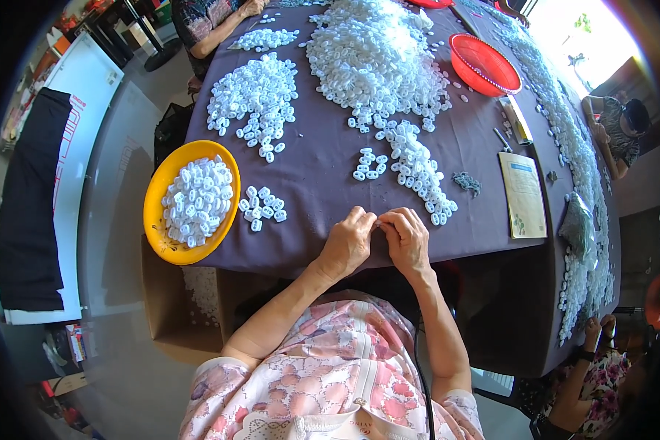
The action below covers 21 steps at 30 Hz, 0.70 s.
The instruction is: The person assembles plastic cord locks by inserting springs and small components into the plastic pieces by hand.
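At the table's near edge, my left hand (348,240) and my right hand (405,236) meet, fingertips pinched together. Whatever lies between them is too small or hidden to make out. Just beyond my right hand, a trail of small white oval plastic pieces (416,170) runs down from a bigger pile. A little cluster of the same pieces (370,164) sits ahead of my hands, and another (262,205) lies to the left. Beside that one, a yellow bowl (154,229) holds many white pieces. Right of the trail is a small heap of dark greenish bits (466,183).
A large white heap (374,55) covers the far middle of the dark tablecloth (323,165). To the right are a red basket (484,64), a tan booklet (523,196) and a marker (503,140). Below the bowl stands a cardboard box (170,308). Other people sit around the tables.
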### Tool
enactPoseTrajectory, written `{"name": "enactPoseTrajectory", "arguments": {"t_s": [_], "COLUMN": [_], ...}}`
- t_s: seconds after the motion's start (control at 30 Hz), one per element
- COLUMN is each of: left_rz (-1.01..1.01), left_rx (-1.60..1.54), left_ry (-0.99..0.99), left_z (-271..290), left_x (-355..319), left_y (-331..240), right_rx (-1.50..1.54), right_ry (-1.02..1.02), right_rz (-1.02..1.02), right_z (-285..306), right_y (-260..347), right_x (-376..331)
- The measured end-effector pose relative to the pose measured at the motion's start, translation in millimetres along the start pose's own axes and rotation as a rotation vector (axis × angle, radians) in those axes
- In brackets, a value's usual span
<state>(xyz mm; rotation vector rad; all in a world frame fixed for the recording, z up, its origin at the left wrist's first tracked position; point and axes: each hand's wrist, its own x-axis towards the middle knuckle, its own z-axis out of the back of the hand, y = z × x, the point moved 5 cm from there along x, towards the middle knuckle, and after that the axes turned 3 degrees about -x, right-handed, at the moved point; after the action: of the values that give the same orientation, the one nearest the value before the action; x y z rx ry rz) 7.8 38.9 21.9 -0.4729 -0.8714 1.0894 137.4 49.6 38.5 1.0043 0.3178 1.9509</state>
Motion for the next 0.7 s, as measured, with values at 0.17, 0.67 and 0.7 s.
{"name": "enactPoseTrajectory", "arguments": {"t_s": [0.17,0.67,0.7], "left_rz": [-0.013,0.042,0.015], "left_rx": [-0.092,-0.142,-0.131], "left_ry": [-0.093,-0.087,-0.058], "left_z": [2,2,1], "left_x": [0,11,12], "left_y": [1,5,4], "right_rx": [-0.008,0.043,0.042], "right_ry": [-0.001,-0.032,-0.031], "right_rz": [-0.017,-0.004,-0.005], "right_z": [-3,-1,-1], "right_y": [-4,-4,-4], "right_x": [-1,-2,-3]}}
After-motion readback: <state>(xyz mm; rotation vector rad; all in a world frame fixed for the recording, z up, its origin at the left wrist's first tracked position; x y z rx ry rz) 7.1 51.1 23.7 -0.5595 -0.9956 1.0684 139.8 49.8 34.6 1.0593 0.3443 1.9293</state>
